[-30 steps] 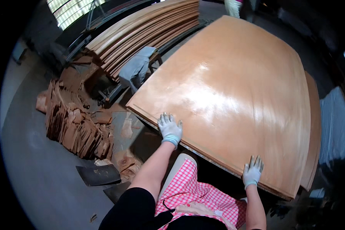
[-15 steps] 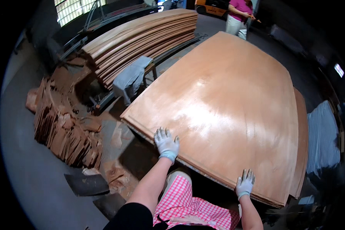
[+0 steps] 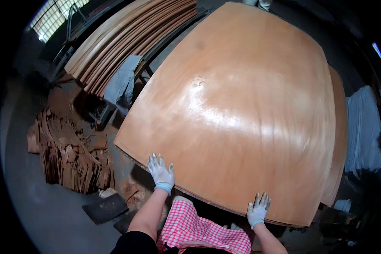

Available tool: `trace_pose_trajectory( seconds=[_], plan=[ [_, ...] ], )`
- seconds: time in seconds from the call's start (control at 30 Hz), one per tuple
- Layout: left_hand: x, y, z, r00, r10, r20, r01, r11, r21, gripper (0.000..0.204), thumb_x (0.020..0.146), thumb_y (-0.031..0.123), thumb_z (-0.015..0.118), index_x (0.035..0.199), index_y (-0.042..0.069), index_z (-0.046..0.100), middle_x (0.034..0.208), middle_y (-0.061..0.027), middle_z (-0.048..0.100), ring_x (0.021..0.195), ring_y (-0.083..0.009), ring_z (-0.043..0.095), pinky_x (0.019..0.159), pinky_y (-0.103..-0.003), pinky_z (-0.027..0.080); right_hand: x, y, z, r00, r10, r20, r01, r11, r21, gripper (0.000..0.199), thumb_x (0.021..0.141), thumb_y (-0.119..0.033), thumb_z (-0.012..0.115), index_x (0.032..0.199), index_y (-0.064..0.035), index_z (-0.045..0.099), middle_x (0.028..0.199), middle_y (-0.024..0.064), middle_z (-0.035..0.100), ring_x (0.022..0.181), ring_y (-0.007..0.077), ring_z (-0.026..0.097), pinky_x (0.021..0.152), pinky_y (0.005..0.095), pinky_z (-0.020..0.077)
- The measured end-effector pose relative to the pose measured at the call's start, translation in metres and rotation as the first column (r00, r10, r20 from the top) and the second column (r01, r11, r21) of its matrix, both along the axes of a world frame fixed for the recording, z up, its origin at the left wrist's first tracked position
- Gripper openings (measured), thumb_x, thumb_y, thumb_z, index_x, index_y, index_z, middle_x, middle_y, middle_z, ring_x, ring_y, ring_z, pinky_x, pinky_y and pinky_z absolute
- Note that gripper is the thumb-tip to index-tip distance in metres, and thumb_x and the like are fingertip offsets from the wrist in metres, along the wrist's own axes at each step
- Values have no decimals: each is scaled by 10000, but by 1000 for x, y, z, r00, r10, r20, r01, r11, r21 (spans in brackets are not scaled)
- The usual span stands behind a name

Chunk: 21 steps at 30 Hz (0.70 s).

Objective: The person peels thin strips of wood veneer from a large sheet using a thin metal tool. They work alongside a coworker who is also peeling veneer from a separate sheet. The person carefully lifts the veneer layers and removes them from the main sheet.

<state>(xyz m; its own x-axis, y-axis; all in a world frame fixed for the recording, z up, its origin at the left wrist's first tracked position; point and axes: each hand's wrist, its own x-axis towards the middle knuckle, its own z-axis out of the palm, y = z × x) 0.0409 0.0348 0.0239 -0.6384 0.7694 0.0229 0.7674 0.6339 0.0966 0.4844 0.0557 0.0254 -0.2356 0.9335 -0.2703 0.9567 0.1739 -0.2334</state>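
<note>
A large, smooth, reddish-tan wood veneer sheet (image 3: 241, 93) lies on top of a stack in front of me, with a bright glare across its middle. On its near edge, toward the left, my left hand (image 3: 161, 172) rests flat in a white glove with worn fingertips, fingers spread. Farther right along the same edge, my right hand (image 3: 258, 209), gloved alike, lies with its fingers stretched out on the surface. Neither hand grips anything. Another sheet's edge (image 3: 338, 139) sticks out from beneath on the right side.
Layered veneer sheets (image 3: 131, 40) fill a metal rack at the far left. A grey cloth (image 3: 122, 82) hangs near it. Broken veneer scraps (image 3: 72, 154) are heaped on the left floor, beside a dark flat piece (image 3: 105, 208). Pale blue-grey sheeting (image 3: 363, 129) stands at the right.
The view has tipped down and closer over the sheet. Both hands stay flat on the near edge. The person at the back has mostly left the top of the view.
</note>
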Motion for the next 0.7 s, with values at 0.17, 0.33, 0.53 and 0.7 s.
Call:
trace_pose_trajectory(
  seconds=[0.17,0.33,0.53,0.7],
  plan=[
    [0,3,5,999,28,27,-25,994,-109,702,933,463,464,1443,-13,390,1547,-267,241,1455,-396,173,1179,-541,83,-69,9,34,954,257,-152,-271,959,-80,630,937,-352,484,1446,0,364,1550,299,191,1455,458,125,1183,569,21],
    [-37,-1,31,962,133,241,-162,981,109,657,926,397,503,1415,-31,401,1515,-239,314,1420,-385,251,1183,-535,100,-244,31,55,767,608,-205,-625,781,-19,608,952,-385,479,1444,-41,378,1517,257,297,1426,425,243,1184,551,75],
    [-161,10,33,980,179,82,-189,973,131,655,931,338,506,1434,-55,354,1521,-254,291,1436,-381,219,1193,-522,88,-394,40,43,495,847,-196,-856,514,60,602,951,-403,489,1446,-76,386,1514,192,339,1414,348,304,1181,499,158],
    [-184,11,7,968,186,169,-193,981,28,706,927,442,474,1434,-38,376,1521,-248,307,1434,-383,228,1187,-528,89,-420,39,27,435,899,-48,-900,436,18,569,938,-375,521,1429,-108,415,1491,175,385,1385,341,352,1166,492,211]
  ],
)
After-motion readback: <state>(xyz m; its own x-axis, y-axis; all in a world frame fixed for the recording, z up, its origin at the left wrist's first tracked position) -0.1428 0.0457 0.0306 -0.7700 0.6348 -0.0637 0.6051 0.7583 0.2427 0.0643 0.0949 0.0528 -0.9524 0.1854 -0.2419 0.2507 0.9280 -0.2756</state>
